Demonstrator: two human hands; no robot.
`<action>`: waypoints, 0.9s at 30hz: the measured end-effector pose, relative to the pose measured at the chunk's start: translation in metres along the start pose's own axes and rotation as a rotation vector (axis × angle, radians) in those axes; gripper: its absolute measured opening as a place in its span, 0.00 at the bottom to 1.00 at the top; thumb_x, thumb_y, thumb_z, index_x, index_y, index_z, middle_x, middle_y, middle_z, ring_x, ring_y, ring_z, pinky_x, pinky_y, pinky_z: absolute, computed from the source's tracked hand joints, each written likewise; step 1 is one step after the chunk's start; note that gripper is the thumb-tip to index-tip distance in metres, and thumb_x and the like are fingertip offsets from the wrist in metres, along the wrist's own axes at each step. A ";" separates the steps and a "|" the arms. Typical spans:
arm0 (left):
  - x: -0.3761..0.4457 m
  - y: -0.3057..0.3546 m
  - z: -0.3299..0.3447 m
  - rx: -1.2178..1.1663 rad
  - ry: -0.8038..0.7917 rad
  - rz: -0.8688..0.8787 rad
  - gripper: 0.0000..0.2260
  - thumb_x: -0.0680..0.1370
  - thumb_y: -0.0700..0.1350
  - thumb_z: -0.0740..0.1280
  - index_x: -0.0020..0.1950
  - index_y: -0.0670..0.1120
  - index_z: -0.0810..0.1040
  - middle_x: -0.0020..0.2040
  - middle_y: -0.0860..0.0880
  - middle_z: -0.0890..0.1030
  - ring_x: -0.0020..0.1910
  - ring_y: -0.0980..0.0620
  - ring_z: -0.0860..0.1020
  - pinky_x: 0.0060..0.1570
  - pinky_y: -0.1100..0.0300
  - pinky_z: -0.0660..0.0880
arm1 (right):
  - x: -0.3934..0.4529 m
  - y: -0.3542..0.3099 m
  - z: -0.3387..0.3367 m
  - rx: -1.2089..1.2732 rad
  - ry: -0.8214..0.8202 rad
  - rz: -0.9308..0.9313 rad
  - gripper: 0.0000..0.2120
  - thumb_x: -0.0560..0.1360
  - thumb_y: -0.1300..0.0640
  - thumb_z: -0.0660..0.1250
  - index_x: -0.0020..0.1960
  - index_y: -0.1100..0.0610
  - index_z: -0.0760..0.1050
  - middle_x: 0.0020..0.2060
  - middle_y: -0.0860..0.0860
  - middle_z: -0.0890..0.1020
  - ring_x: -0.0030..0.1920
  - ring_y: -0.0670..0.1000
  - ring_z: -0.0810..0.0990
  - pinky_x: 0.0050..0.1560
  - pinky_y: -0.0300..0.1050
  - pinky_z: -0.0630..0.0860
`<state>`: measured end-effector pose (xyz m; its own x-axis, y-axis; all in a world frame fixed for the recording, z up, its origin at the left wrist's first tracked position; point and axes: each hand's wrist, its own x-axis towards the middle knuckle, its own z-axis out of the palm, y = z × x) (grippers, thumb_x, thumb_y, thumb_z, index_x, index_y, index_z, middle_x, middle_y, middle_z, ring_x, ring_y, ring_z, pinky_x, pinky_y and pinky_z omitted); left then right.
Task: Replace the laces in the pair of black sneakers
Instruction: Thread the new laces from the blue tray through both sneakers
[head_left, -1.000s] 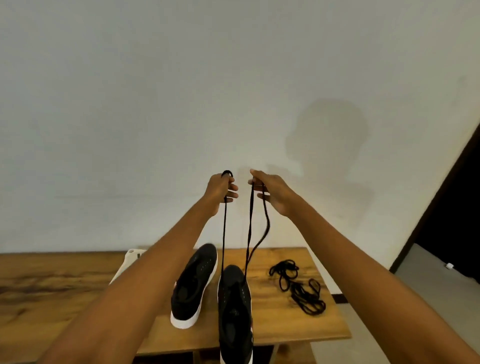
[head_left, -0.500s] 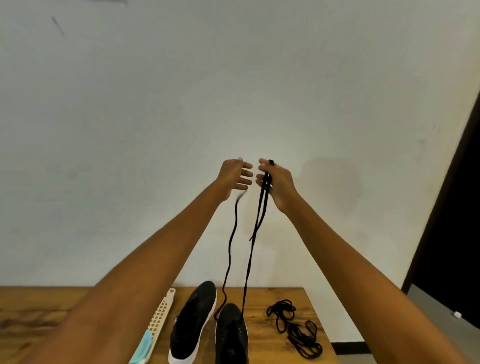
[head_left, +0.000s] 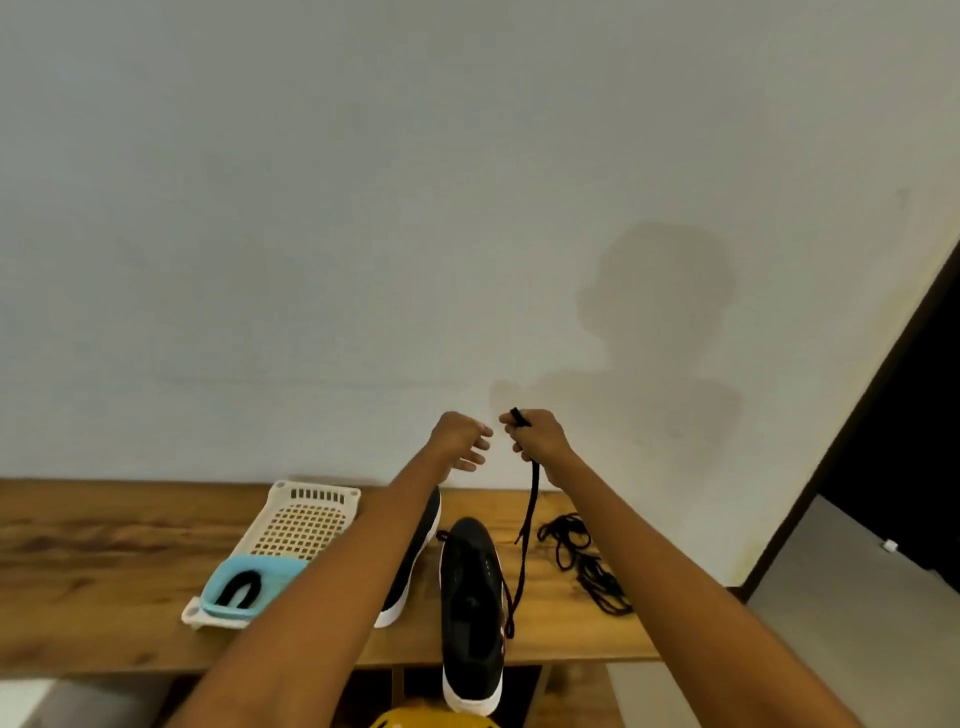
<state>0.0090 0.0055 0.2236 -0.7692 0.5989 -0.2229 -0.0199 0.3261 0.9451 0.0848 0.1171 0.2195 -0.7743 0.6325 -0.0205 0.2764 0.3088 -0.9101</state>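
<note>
Two black sneakers with white soles lie on the wooden table (head_left: 78, 582). The nearer sneaker (head_left: 470, 613) points away from me, its heel past the front edge. The other sneaker (head_left: 415, 566) is mostly hidden behind my left forearm. My right hand (head_left: 537, 441) is raised above the table and grips a black lace (head_left: 527, 525), whose tip sticks out above my fist; the lace hangs down to the nearer sneaker's right side. My left hand (head_left: 462, 439) hovers just left of it, fingers loosely curled, holding nothing.
A loose pile of black laces (head_left: 587, 564) lies on the table right of the sneakers. At left sits a cream perforated tray (head_left: 306, 519) holding a light blue container (head_left: 249, 587) with a black item inside. A dark doorway (head_left: 909, 441) opens at right. Something yellow (head_left: 431, 719) shows at the bottom edge.
My left hand has let go of its lace end, and both ends are now in my right hand. Both hands have come down toward the table.
</note>
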 end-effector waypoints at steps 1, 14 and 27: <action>0.006 -0.016 0.004 0.008 -0.006 -0.031 0.11 0.81 0.40 0.59 0.57 0.36 0.77 0.46 0.42 0.77 0.34 0.49 0.76 0.34 0.60 0.74 | 0.002 0.015 0.006 -0.017 -0.013 0.019 0.13 0.78 0.66 0.58 0.59 0.63 0.76 0.42 0.54 0.77 0.34 0.47 0.74 0.32 0.38 0.69; 0.066 -0.193 0.041 0.699 -0.010 -0.115 0.11 0.75 0.48 0.69 0.44 0.40 0.76 0.45 0.44 0.76 0.44 0.47 0.77 0.43 0.57 0.74 | 0.023 0.163 0.080 -0.252 -0.218 0.227 0.15 0.79 0.65 0.57 0.62 0.63 0.75 0.43 0.51 0.77 0.37 0.48 0.75 0.36 0.38 0.71; 0.070 -0.224 0.029 -0.130 0.131 -0.210 0.13 0.82 0.40 0.55 0.38 0.44 0.70 0.42 0.46 0.75 0.41 0.52 0.74 0.39 0.62 0.70 | 0.006 0.200 0.106 -0.649 -0.201 0.114 0.10 0.76 0.59 0.62 0.56 0.61 0.75 0.47 0.56 0.78 0.50 0.58 0.79 0.40 0.44 0.69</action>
<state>-0.0220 -0.0043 -0.0103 -0.8156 0.4254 -0.3921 -0.2627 0.3316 0.9061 0.0747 0.1074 -0.0062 -0.7934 0.5618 -0.2344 0.5987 0.6506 -0.4672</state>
